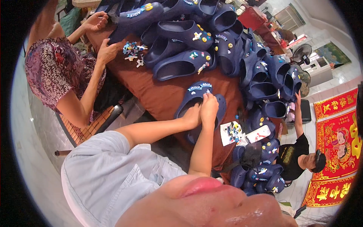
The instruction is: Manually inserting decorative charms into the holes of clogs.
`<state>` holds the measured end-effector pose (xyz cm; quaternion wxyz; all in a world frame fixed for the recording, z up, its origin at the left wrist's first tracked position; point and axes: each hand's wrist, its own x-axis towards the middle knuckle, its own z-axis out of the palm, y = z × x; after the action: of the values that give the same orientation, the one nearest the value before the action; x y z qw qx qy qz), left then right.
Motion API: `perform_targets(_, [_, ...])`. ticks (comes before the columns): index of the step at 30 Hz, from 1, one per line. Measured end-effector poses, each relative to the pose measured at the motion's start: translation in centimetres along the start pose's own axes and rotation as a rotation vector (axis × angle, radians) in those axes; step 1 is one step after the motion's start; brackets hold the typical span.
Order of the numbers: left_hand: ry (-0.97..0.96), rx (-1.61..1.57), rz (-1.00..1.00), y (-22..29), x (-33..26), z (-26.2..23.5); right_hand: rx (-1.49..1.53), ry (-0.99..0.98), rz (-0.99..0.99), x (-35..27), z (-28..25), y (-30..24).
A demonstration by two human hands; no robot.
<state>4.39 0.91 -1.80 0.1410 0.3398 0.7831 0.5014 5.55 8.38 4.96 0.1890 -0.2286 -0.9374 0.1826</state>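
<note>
A navy clog [184, 103] with blue banner charms on its toe lies in front of me on the brown-covered table. My left hand [192, 115] is closed on it at the foot opening, its fingertips partly hidden. Fingers bent together, my right hand [209, 107] grips the clog's upper beside the charms. Whether a small charm is between those fingers is hidden. Against it, on the right, sits another navy clog [221, 102] with bare holes. Just right of my hands, a white sheet [228, 139] carries a pile of small colourful charms [235, 130].
Decorated navy clogs [181, 64] are heaped across the far side and right of the table [147, 89]. A phone [258, 134] lies by the charm pile. At the left a person's hand [107, 51] holds a clog near more charms [133, 51]. Another person [297, 160] reaches in from the right.
</note>
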Motion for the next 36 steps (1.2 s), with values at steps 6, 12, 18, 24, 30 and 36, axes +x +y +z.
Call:
perform_targets(6, [0.033,0.315,0.225,-0.2,0.1,-0.2,0.310,0.050,0.066,2.4,0.9,3.7])
perform_targets(12, [-0.008,0.396,0.253,-0.5,0.2,0.7,0.523,0.052,0.116,1.4,0.7,5.2])
perform_targets(18, [-0.092,0.381,0.176,-1.2,-0.2,-0.1,0.290,0.366,0.074,-0.6,-3.4,7.6])
perform_targets(24, [-0.023,0.081,0.312,-0.5,-1.1,-2.6,-0.101,0.379,0.290,-3.4,-6.4,16.5])
perform_targets(30, [-0.102,-0.392,0.046,-0.2,-3.0,-5.1,-0.275,0.367,0.221,-4.3,-4.9,18.4])
perform_targets(36, [-0.050,-0.883,-0.246,1.0,-1.7,-4.6,-0.087,0.306,-0.295,2.7,-3.6,9.4])
